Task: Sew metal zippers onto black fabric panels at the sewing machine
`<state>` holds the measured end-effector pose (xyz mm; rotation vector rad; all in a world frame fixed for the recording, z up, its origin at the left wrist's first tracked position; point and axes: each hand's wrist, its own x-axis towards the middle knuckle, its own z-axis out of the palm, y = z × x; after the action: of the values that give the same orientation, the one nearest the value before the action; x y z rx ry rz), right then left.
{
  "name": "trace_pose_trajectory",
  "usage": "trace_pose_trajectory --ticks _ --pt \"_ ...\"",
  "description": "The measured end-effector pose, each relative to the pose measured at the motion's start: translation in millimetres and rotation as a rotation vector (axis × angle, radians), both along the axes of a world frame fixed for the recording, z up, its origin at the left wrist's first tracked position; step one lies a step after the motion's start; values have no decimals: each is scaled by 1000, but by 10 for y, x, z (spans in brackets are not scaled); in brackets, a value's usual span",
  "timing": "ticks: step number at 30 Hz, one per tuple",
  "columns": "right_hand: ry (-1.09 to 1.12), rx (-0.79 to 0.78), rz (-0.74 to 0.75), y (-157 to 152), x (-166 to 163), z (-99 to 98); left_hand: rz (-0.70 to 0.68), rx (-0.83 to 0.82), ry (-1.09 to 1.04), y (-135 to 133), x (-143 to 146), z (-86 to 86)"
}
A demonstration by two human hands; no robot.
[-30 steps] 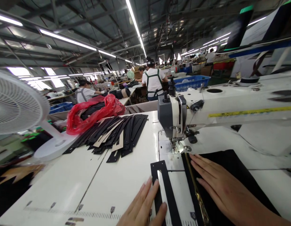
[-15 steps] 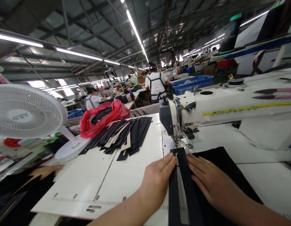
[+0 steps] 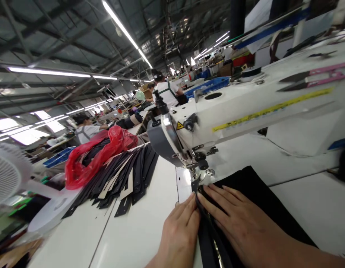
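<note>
A black slotted strip [image 3: 203, 232] runs lengthwise under my hands, its far end raised near the presser foot of the sewing machine [image 3: 199, 163]. Along its slot shows a shiny gold line like zipper teeth [image 3: 217, 253]. My left hand [image 3: 179, 229] grips the strip's left edge, fingers pressed together, thumb hidden. Flat on the strip's right side and the black fabric [image 3: 253, 188] lies my right hand [image 3: 239, 216], fingers stretched toward the needle. The fabric is spread beneath it on the white table.
Left of the machine lies a fanned pile of black strips [image 3: 127, 178], beside a red plastic bag [image 3: 85, 163]. A white fan [image 3: 10, 175] stands at far left. Pink-handled snips [image 3: 312, 76] rest on the machine arm. Co-workers sit beyond, near a blue crate [image 3: 208, 85].
The view has turned right and closer to the machine. My right hand has moved over the strip, covering part of its slot. The strip's far end now curls up, and the gold line shows.
</note>
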<state>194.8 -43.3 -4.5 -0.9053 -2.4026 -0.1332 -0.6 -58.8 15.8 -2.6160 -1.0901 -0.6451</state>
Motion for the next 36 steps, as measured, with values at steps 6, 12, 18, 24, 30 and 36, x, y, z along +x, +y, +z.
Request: trace_pose_trajectory --ticks 6,12,18,24,30,36 --pt "20 -234 73 -1 19 87 -5 7 86 30 -97 -24" --pt "32 -347 96 -30 26 125 -34 27 94 32 -134 -4" --pt "54 -273 78 -17 2 106 -12 18 117 19 -93 -7" --pt "32 -147 59 -19 32 80 -8 -7 136 -10 8 67" --pt "-103 7 93 29 81 60 118 32 39 -45 67 71" --pt "-99 98 77 106 96 5 86 143 -48 85 99 -78"
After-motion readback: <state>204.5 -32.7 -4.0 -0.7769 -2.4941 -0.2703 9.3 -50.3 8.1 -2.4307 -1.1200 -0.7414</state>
